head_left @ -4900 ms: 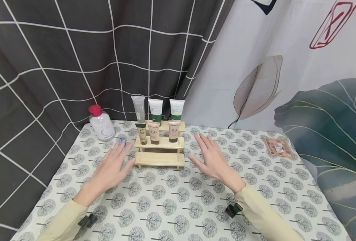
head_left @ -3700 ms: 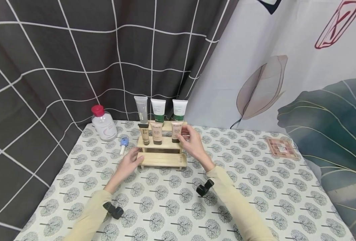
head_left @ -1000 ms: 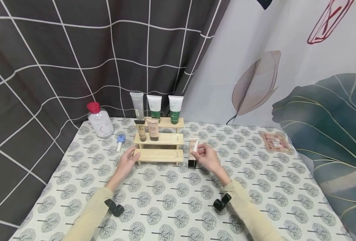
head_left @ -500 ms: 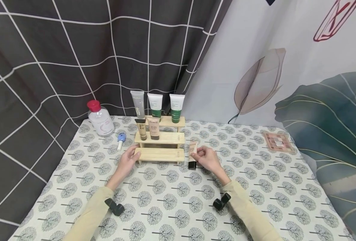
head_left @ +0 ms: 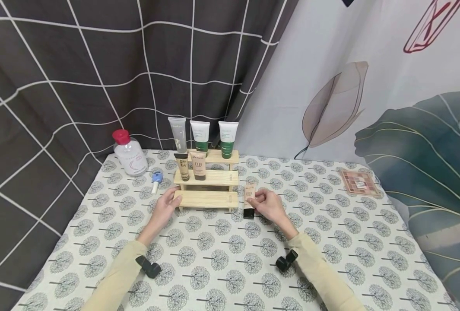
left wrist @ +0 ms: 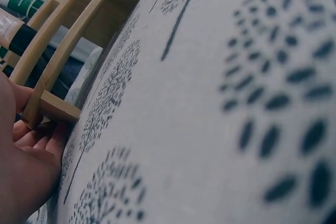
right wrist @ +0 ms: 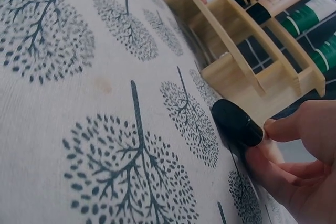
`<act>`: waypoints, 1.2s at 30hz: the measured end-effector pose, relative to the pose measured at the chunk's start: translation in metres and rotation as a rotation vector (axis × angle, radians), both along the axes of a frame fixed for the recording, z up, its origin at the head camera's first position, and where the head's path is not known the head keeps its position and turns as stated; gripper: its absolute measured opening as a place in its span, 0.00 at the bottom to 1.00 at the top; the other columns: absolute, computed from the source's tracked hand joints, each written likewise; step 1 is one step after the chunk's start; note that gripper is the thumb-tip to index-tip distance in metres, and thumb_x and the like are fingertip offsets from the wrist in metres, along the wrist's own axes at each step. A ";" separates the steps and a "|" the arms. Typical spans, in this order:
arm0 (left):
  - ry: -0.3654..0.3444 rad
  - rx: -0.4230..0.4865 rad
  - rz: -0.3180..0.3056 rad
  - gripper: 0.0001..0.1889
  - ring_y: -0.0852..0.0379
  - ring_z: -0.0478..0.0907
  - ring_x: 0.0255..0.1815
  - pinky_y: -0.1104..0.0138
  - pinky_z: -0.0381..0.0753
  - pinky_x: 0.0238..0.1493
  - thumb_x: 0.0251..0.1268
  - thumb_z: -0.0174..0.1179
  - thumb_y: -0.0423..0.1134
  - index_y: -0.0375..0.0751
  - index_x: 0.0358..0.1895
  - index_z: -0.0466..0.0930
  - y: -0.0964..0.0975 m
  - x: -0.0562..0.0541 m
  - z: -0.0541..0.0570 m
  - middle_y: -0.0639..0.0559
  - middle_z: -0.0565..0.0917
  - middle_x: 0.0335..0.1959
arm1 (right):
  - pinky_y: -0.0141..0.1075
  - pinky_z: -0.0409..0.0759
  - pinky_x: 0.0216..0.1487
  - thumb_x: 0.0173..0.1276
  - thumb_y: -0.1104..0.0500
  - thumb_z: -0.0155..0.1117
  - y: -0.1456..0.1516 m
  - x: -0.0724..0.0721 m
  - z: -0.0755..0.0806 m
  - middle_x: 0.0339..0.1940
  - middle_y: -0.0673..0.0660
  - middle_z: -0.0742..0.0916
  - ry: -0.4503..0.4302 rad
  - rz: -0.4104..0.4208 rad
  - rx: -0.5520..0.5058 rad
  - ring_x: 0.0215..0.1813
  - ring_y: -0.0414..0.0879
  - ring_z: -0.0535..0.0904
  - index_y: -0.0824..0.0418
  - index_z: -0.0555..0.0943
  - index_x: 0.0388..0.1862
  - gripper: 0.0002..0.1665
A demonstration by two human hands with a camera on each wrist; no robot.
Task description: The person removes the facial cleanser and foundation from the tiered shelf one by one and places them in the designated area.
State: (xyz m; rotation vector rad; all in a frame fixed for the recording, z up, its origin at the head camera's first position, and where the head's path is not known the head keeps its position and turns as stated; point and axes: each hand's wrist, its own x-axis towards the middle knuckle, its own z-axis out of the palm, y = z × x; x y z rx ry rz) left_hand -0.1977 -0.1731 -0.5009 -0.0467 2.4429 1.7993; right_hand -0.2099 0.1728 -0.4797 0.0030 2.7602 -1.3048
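Observation:
A three-step wooden display stand rises from the cloth-covered table. My left hand grips the left end of its lowest step, thumb on top and fingers beneath it, as the left wrist view shows. To the right of the stand, my right hand pinches a pink BB cream tube between thumb and fingers. Its black cap points down, close to the cloth. Another BB cream tube and a small gold tube stand on the middle step, toward its left.
On the top step are a grey tube and two white-and-green tubes, one at the right. A red-capped bottle and a small blue-and-white item lie left. An eyeshadow palette rests far right.
From flat over the table, my left hand has moved onto the stand's lowest step. My right hand has taken the right-hand BB cream tube off the middle step and lowered it beside the stand.

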 end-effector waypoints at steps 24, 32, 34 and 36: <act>-0.004 -0.013 0.009 0.29 0.31 0.58 0.79 0.45 0.59 0.81 0.80 0.50 0.41 0.35 0.77 0.58 -0.001 0.000 -0.001 0.28 0.58 0.78 | 0.39 0.88 0.39 0.68 0.57 0.69 0.002 -0.005 0.033 0.43 0.66 0.87 0.052 -0.018 0.048 0.40 0.54 0.85 0.70 0.77 0.56 0.24; 0.001 0.006 0.009 0.28 0.34 0.62 0.78 0.49 0.63 0.80 0.80 0.49 0.40 0.34 0.77 0.58 0.000 -0.001 -0.001 0.29 0.61 0.77 | 0.37 0.89 0.43 0.67 0.59 0.69 -0.014 -0.014 0.064 0.43 0.65 0.87 0.160 0.033 -0.025 0.43 0.54 0.85 0.70 0.79 0.54 0.21; 0.007 0.010 0.006 0.28 0.34 0.63 0.77 0.49 0.64 0.79 0.80 0.49 0.39 0.33 0.77 0.58 0.001 -0.001 -0.001 0.29 0.61 0.77 | 0.39 0.89 0.47 0.68 0.59 0.69 -0.022 -0.016 0.072 0.44 0.65 0.87 0.168 0.055 -0.052 0.45 0.55 0.85 0.70 0.79 0.54 0.21; 0.011 0.012 0.004 0.28 0.34 0.64 0.77 0.49 0.65 0.79 0.79 0.49 0.38 0.32 0.77 0.58 0.002 0.000 0.000 0.28 0.62 0.77 | 0.41 0.89 0.48 0.68 0.60 0.69 -0.030 -0.018 0.078 0.46 0.65 0.87 0.172 0.076 -0.081 0.46 0.56 0.86 0.70 0.79 0.55 0.21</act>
